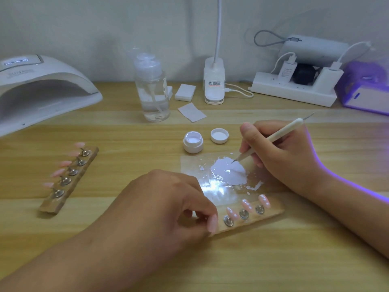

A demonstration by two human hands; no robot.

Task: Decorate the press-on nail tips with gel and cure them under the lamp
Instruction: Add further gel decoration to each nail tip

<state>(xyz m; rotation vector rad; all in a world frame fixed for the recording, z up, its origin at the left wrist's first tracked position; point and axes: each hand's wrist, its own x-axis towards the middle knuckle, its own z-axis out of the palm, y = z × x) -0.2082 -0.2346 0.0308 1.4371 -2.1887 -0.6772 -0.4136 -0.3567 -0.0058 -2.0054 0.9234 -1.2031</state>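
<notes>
The right hand (288, 157) is curled round one dotting pen (273, 139), held like a pencil, its fine tip touching the puddle of white gel (228, 170) on the clear palette sheet (189, 163). The left hand (168, 203), fingers bent, pinches the left end of the near wooden strip (271, 211), which lies just in front of the sheet. Three metal stands show on it, carrying three pink nail tips (246, 205) with white dots; the rest is hidden under the fingers. Well to the left lies a second strip (69, 186): five stands, five plain pink tips (57, 172). One open gel pot (193, 142) and its one lid (219, 135) sit side by side behind the sheet. One white curing lamp (42, 87) stands at the far left of the surface (273, 260).
</notes>
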